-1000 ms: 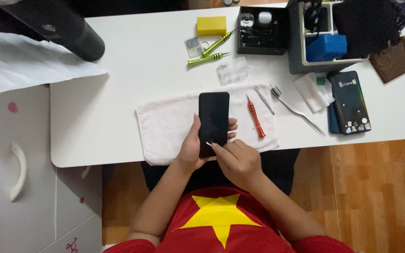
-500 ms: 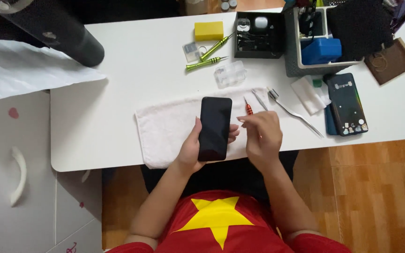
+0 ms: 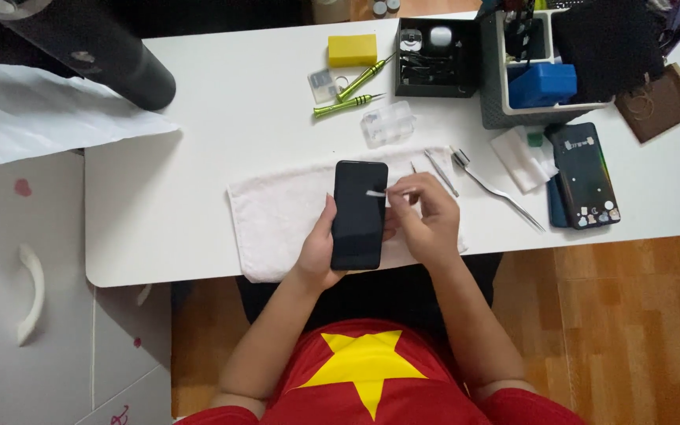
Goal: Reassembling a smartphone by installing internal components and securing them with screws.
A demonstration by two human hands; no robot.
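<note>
I sit at a white table [image 3: 198, 157]. My left hand [image 3: 320, 248] holds a black phone [image 3: 360, 214] upright by its left edge, screen dark, over a white towel [image 3: 269, 224]. At the phone's right edge, my right hand [image 3: 428, 219] pinches a thin pale strip [image 3: 375, 192] that lies across the upper screen. A thin metal tip [image 3: 412, 167] pokes out just above my right fingers; the rest of that tool is hidden by the hand.
Tweezers [image 3: 441, 173] and a metal pry tool [image 3: 501, 190] lie right of the towel. Behind are green screwdrivers [image 3: 348, 104], a yellow sponge [image 3: 352, 49], a clear box [image 3: 387, 124], a black tray [image 3: 434, 59] and a grey organiser [image 3: 505, 106]. A second phone [image 3: 588, 177] lies at right, a black cylinder [image 3: 96, 59] at left.
My right hand went from the phone's lower edge up to the red screwdriver on the towel, then back to the phone's upper right edge. The red screwdriver is no longer visible.
</note>
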